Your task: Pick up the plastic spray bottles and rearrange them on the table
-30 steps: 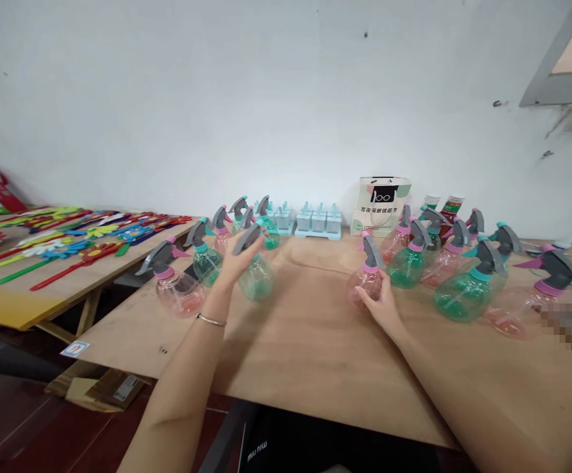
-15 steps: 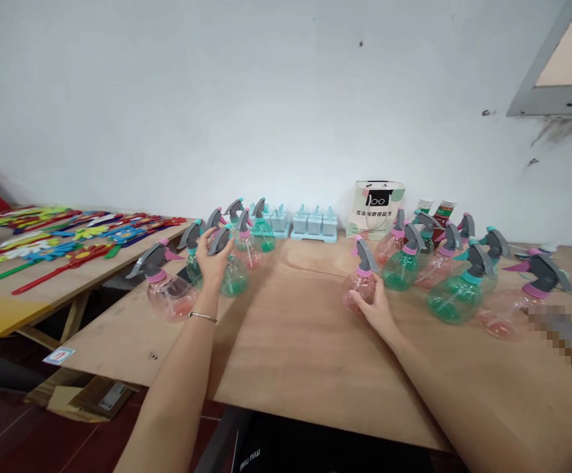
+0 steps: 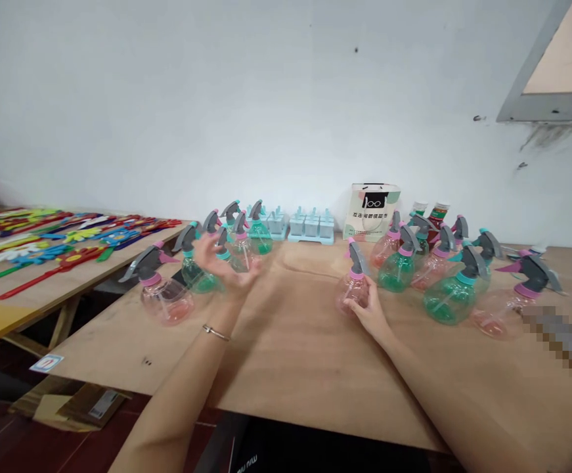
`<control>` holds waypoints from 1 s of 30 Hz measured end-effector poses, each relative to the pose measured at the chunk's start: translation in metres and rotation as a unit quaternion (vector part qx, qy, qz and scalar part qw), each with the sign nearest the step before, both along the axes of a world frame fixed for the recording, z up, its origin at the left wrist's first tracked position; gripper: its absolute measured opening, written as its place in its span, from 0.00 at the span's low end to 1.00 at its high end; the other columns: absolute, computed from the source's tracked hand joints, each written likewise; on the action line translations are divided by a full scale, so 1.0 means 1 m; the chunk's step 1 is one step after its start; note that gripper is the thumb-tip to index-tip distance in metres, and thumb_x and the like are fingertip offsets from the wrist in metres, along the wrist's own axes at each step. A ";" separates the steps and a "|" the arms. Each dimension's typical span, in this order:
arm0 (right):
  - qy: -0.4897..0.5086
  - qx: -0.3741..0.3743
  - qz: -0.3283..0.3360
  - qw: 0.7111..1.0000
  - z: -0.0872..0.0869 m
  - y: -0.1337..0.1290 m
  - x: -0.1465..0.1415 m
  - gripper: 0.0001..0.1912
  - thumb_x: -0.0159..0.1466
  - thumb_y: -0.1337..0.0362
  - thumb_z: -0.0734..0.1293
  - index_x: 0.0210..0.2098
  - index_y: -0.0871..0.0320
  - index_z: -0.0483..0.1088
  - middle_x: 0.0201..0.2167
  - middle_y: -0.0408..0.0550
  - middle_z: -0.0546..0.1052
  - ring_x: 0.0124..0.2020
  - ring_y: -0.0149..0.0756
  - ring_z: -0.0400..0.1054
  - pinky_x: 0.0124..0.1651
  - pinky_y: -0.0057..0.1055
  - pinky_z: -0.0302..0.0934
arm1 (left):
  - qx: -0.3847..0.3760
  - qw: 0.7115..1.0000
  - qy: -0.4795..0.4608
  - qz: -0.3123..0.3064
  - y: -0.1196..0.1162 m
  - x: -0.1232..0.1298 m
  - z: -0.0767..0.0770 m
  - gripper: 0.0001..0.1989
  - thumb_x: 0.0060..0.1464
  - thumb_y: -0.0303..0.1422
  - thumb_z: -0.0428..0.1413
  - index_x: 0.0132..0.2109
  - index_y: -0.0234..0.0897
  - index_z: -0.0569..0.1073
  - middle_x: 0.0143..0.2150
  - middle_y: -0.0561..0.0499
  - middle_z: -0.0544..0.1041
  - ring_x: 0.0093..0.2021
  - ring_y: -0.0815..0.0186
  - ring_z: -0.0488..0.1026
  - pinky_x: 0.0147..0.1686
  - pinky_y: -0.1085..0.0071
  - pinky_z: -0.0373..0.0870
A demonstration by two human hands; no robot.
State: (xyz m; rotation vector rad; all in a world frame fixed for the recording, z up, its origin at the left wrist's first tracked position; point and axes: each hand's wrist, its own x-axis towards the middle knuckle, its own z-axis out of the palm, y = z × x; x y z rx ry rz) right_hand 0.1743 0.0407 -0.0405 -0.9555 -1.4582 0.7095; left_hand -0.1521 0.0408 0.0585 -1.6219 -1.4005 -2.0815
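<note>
My right hand (image 3: 365, 307) is wrapped round the clear pink body of a spray bottle (image 3: 349, 289) with a pink collar and grey trigger, which stands on the wooden table. My left hand (image 3: 229, 266) is open, fingers spread and slightly blurred, in front of the left group of bottles. Behind it a green spray bottle (image 3: 204, 281) is partly hidden. To the left of that hand stands a pink spray bottle (image 3: 167, 302) with its nozzle pointing right. Another pink spray bottle (image 3: 243, 248) and a green one (image 3: 260, 236) stand farther back.
Several pink and green spray bottles (image 3: 450, 299) stand at the right. Light-blue popsicle moulds (image 3: 312, 226), a paper bag (image 3: 370, 213) and two red bottles line the wall. Colourful hand-shaped clappers (image 3: 76, 259) cover the left table, across a gap.
My left hand has let go of the spray bottle's grey head, opened, and moved right and slightly down. My right hand keeps its hold on the pink spray bottle.
</note>
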 end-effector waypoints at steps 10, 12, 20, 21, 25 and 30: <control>-0.177 0.035 0.153 0.972 0.021 -0.021 -0.002 0.53 0.52 0.47 0.77 0.70 0.50 0.52 0.66 0.56 0.66 0.69 0.54 0.58 0.69 0.56 0.55 | -0.228 0.907 0.011 -0.354 -0.019 0.158 0.006 0.60 0.36 0.46 0.72 0.70 0.46 0.48 0.71 0.35 0.53 0.72 0.44 0.51 0.68 0.46 0.53; -0.237 0.055 0.157 0.957 0.026 -0.022 0.001 0.52 0.51 0.46 0.77 0.69 0.48 0.55 0.66 0.54 0.67 0.69 0.57 0.58 0.68 0.56 0.56 | -0.234 0.904 -0.009 -0.358 -0.022 0.161 0.004 0.54 0.39 0.44 0.72 0.68 0.45 0.53 0.67 0.37 0.60 0.69 0.47 0.57 0.66 0.48 0.57; -0.141 0.229 -0.242 0.932 0.029 0.013 0.062 0.39 0.67 0.52 0.64 0.71 0.56 0.45 0.70 0.60 0.54 0.72 0.53 0.50 0.72 0.57 0.44 | -0.238 0.905 -0.047 -0.351 -0.012 0.157 0.001 0.22 0.46 0.37 0.66 0.48 0.38 0.71 0.50 0.43 0.75 0.50 0.57 0.73 0.54 0.57 0.70; -0.156 0.236 -0.283 0.916 0.027 0.021 0.072 0.42 0.66 0.52 0.65 0.71 0.58 0.44 0.70 0.63 0.54 0.72 0.55 0.49 0.71 0.59 0.45 | -0.230 0.902 -0.053 -0.362 -0.011 0.156 0.004 0.20 0.47 0.36 0.65 0.47 0.38 0.72 0.49 0.43 0.76 0.50 0.57 0.74 0.53 0.58 0.70; -0.242 0.240 -0.369 0.865 0.016 0.046 0.097 0.48 0.64 0.49 0.67 0.70 0.64 0.40 0.67 0.72 0.54 0.71 0.62 0.48 0.67 0.66 0.48 | -0.256 0.873 -0.040 -0.413 -0.014 0.149 0.026 0.12 0.51 0.37 0.61 0.42 0.37 0.73 0.43 0.47 0.78 0.44 0.62 0.75 0.44 0.66 0.73; -0.312 0.195 -0.374 0.851 0.002 0.055 0.094 0.48 0.64 0.44 0.66 0.70 0.66 0.44 0.66 0.76 0.52 0.71 0.68 0.45 0.64 0.68 0.51 | -0.300 0.810 -0.021 -0.503 -0.027 0.131 0.065 0.11 0.52 0.37 0.61 0.42 0.39 0.74 0.45 0.48 0.78 0.42 0.63 0.75 0.35 0.70 0.70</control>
